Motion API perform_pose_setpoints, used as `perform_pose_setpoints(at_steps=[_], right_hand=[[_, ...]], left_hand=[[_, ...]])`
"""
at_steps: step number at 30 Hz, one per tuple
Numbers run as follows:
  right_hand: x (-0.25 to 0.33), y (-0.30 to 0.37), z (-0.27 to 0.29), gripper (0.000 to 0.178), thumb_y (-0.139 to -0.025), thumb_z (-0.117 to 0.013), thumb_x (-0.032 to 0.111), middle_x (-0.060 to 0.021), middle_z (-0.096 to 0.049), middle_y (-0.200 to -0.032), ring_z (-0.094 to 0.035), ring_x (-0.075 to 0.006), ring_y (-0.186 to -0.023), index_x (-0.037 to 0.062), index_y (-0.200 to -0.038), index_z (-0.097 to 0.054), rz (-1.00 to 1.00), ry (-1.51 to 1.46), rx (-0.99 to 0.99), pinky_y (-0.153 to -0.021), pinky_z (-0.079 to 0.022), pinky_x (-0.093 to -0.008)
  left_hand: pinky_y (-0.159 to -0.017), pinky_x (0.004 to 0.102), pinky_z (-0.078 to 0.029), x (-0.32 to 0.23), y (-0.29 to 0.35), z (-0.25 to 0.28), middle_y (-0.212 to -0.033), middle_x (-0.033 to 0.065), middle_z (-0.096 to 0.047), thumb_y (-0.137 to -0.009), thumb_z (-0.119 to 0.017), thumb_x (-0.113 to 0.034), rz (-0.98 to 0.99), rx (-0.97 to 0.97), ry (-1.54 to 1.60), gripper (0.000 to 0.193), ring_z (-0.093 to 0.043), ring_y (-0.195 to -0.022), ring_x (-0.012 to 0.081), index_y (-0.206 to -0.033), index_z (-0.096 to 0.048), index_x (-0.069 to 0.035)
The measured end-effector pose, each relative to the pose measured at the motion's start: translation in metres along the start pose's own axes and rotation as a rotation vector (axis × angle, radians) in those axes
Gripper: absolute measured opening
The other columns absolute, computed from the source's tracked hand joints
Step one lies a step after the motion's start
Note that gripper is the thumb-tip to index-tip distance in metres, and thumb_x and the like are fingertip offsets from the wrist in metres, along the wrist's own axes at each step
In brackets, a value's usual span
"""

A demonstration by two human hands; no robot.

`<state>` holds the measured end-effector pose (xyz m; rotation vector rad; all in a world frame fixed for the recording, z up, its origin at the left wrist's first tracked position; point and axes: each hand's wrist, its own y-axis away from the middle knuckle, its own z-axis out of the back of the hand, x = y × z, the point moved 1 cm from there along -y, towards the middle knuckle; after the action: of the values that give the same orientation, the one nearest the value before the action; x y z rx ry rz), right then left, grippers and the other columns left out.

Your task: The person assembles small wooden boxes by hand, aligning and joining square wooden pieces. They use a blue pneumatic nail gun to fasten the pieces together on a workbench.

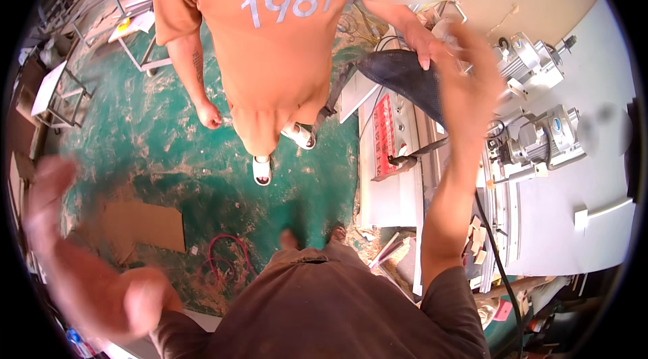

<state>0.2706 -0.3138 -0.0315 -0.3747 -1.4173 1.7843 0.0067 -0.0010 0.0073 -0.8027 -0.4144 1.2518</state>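
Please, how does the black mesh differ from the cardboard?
Colour: the mesh is black, while the cardboard is brown.
Shape: the mesh is curved; the cardboard looks flat, with a fairly straight right edge.
Place: the mesh is raised off the floor, whereas the cardboard lies on it.

Co-worker (pixel 270 55) ahead, mesh (pixel 398 72) and machine (pixel 398 200) to right, cardboard (pixel 145 227) on floor (pixel 169 136) left

The person wears a dark brown short-sleeved shirt (pixel 331 308).
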Motion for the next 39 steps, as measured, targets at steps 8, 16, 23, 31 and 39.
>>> perform_pose_setpoints(at_steps=[8, 16, 23, 31, 39], right_hand=[[-0.085, 0.071, -0.138, 0.025, -0.081, -0.077, 0.016, -0.0116, -0.075, -0.108, -0.068, -0.0281, -0.112, 0.0086, -0.105, -0.078, 0.331, 0.656, 1.001, -0.097, -0.053, -0.0440], [-0.160, 0.092, -0.131, 0.034, -0.075, -0.074, 0.018, -0.0172, -0.077, -0.101, -0.074, -0.0330, -0.089, 0.0043, -0.106, -0.078, 0.238, 0.591, 1.723, -0.074, -0.057, -0.0441], [-0.232, 0.111, -0.137, 0.042, -0.073, -0.075, 0.039, -0.0136, -0.069, -0.075, -0.062, -0.0236, -0.070, 0.0016, -0.092, -0.076, 0.158, 0.242, 2.304, -0.064, -0.049, -0.0420], [-0.264, 0.191, -0.049, 0.034, -0.090, -0.071, 0.039, -0.0007, -0.068, -0.075, -0.063, -0.0146, -0.069, 0.0063, -0.088, -0.079, -0.608, 0.362, 2.479, -0.061, -0.049, -0.0349], [-0.097, 0.068, -0.127, 0.033, -0.098, -0.066, 0.043, 0.0001, -0.068, -0.080, -0.062, -0.0135, -0.071, 0.0119, -0.088, -0.074, -0.302, 0.093, 2.089, -0.063, -0.051, -0.0336]], left_hand=[[-0.080, 0.0467, -0.056, 0.042, 0.220, -0.188, -0.109, 0.0264, -0.070, -0.086, -0.079, -0.021, 0.522, 0.730, 0.537, 0.033, -0.066, -0.099, 0.0472, -0.104, -0.064, 0.003], [-0.075, 0.0466, -0.053, 0.003, 0.536, -0.176, -0.097, 0.0241, -0.066, -0.092, -0.071, -0.019, 1.495, 1.540, 0.242, 0.025, -0.062, -0.093, 0.0461, -0.105, -0.061, -0.001], [-0.072, 0.0441, -0.051, -0.020, 0.568, -0.190, -0.096, 0.0215, -0.065, -0.093, -0.070, -0.019, 1.804, 1.309, 0.309, 0.024, -0.060, -0.090, 0.0424, -0.108, -0.060, -0.002], [-0.069, 0.0413, -0.048, -0.007, 0.550, -0.250, -0.094, 0.0185, -0.064, -0.094, -0.068, -0.019, 1.855, 0.999, 0.451, 0.024, -0.059, -0.086, 0.0382, -0.110, -0.059, -0.004], [-0.065, 0.0385, -0.046, 0.004, 0.550, -0.267, -0.093, 0.0155, -0.063, -0.095, -0.066, -0.020, 1.948, 0.744, 0.493, 0.024, -0.057, -0.082, 0.0339, -0.113, -0.059, -0.006]])
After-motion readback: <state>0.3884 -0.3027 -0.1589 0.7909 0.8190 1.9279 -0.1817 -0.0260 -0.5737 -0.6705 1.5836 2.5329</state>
